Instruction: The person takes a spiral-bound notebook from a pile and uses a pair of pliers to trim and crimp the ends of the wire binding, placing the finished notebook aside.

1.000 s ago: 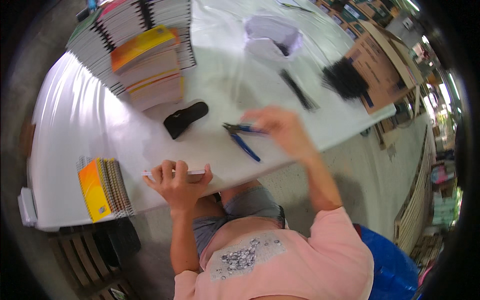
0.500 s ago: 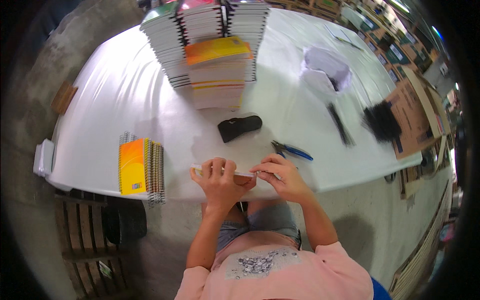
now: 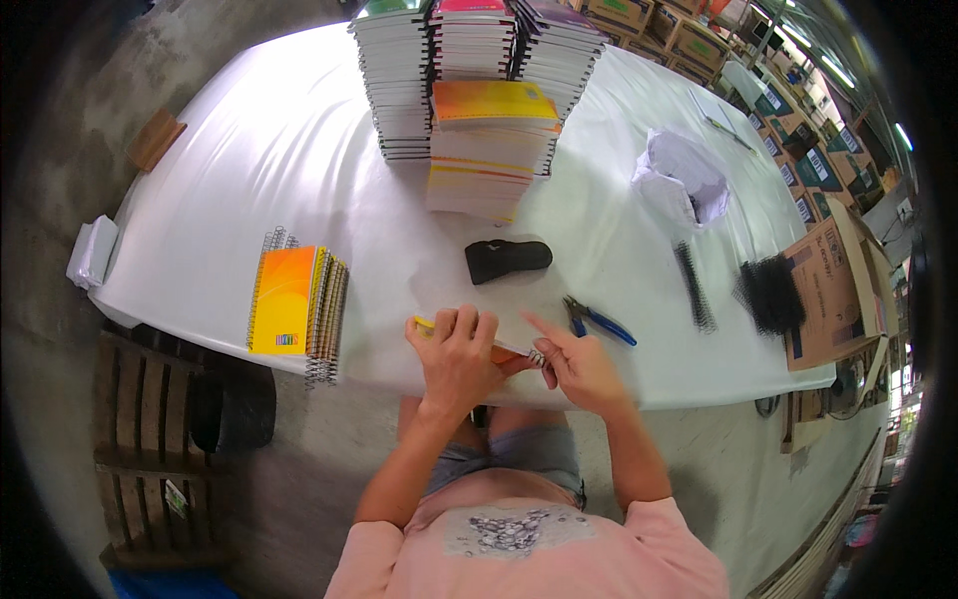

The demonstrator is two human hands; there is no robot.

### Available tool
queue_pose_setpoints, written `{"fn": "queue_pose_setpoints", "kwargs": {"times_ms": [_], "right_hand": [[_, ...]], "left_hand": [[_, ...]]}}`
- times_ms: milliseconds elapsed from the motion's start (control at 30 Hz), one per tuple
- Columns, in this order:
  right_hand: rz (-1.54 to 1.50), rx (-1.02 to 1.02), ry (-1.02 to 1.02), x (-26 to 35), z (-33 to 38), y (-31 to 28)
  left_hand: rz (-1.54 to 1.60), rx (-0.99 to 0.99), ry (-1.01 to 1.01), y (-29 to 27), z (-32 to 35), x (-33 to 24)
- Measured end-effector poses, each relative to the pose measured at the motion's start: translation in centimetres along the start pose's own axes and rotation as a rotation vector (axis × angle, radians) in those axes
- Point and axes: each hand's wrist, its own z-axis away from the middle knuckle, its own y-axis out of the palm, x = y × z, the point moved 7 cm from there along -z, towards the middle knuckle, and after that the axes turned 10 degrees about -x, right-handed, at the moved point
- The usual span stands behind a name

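At the table's near edge, my left hand (image 3: 461, 359) is closed around a small orange and yellow notebook (image 3: 514, 361), its fingers hiding most of it. My right hand (image 3: 587, 374) is at the notebook's right end, thumb and fingers closed on a metal spiral coil (image 3: 537, 356) while the index finger points outward. Whether the coil is threaded through the holes I cannot tell. Blue-handled pliers (image 3: 605, 322) lie just beyond my right hand. Farther off sits a black wedge-shaped pad (image 3: 507, 262).
Spiral-bound orange-yellow notebooks (image 3: 282, 304) are piled at the left. Tall notebook stacks (image 3: 394, 95) stand at the back, behind unbound orange ones (image 3: 479, 165). At the right are a white bag (image 3: 684, 175), black coils (image 3: 773, 295) and a cardboard box (image 3: 833, 290) on the white-covered table (image 3: 230, 180).
The view has shifted. My right hand has changed its grip: its index finger now sticks out, and the coil shows between its fingers at the notebook's end. My left hand keeps holding the notebook.
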Motion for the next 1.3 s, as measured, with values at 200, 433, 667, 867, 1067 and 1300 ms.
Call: {"fn": "queue_pose_setpoints", "kwargs": {"times_ms": [200, 433, 667, 867, 1067, 1300], "right_hand": [[0.063, -0.168, -0.330, 1.6, 0.4, -1.5], [0.434, 0.331, -0.159, 0.6, -2.5, -0.8], [0.786, -0.175, -0.665, -1.1, -11.5, -0.7], [-0.737, 0.101, -0.266, -0.6, -6.2, -1.5], [-0.581, 0.208, -0.433, -0.7, -1.4, -0.8], [-0.393, 0.216, -0.477, 1.1, -2.5, -0.9]], "left_hand": [[0.077, 0.037, 0.058, -0.4, 0.1, 0.3], [0.126, 0.056, 0.052, -0.4, 0.6, 1.6], [0.285, 0.010, 0.089, -1.0, -0.7, 1.2], [0.271, 0.031, 0.038, -1.1, -0.4, 1.5], [0.242, 0.019, 0.062, -0.6, 0.1, 1.7], [0.299, 0.047, 0.023, -0.7, -0.2, 1.7]]}}
